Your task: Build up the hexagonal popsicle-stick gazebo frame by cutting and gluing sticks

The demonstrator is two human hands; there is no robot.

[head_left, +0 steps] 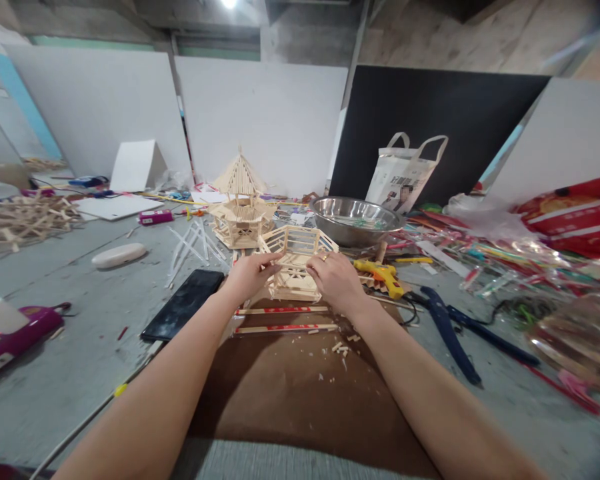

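Observation:
A small many-sided frame [296,291] built of thin wooden sticks, with railing-like sides, stands in front of me. My left hand [250,275] is closed on its left side, thumb and fingers pinched at the rail. Opposite it, my right hand [337,280] grips the right side with bent fingers; the fingertips are partly hidden. Just behind the frame rises a wooden-stick pavilion model [241,183] with a pointed roof. Nearer to me, paper-wrapped sticks [286,329] lie across a brown sheet [280,387], beside small cut stick ends [339,347].
Right of my hands lie a yellow glue gun [387,279] and a blue-handled cutting tool [453,340]. A metal bowl [355,230] stands behind. On the left are a black phone [183,307], a white oval case [119,255] and a purple power strip [23,337].

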